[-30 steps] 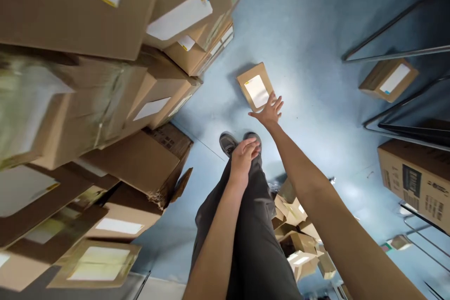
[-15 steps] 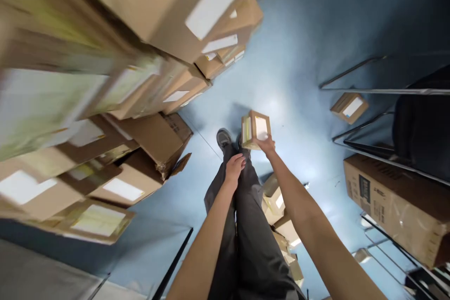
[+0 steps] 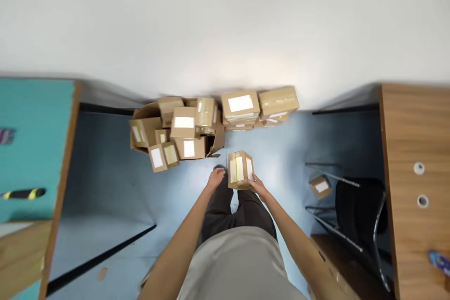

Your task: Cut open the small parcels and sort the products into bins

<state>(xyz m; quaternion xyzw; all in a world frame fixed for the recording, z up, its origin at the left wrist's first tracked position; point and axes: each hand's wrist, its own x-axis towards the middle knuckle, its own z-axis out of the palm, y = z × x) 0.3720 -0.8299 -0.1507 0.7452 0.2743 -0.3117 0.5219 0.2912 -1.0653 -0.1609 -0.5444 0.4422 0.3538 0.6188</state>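
My right hand (image 3: 259,184) grips a small cardboard box (image 3: 240,169) with white labels and yellowish tape, held in front of my waist above the blue floor. My left hand (image 3: 214,179) hovers just left of the box, fingers loosely curled, holding nothing; I cannot tell whether it touches the box. My dark trousers and one shoe show below the box.
A heap of taped cardboard boxes (image 3: 183,133) lies against the white wall, with a stack (image 3: 258,105) beside it. One small box (image 3: 320,186) sits on the floor near a black chair (image 3: 358,208). A wooden desk (image 3: 415,173) stands right, a teal surface (image 3: 31,150) left.
My right hand reached a small box on the floor, took hold of it and lifted it. My head rose, so the view now takes in the wall, desk and box heap from higher up.
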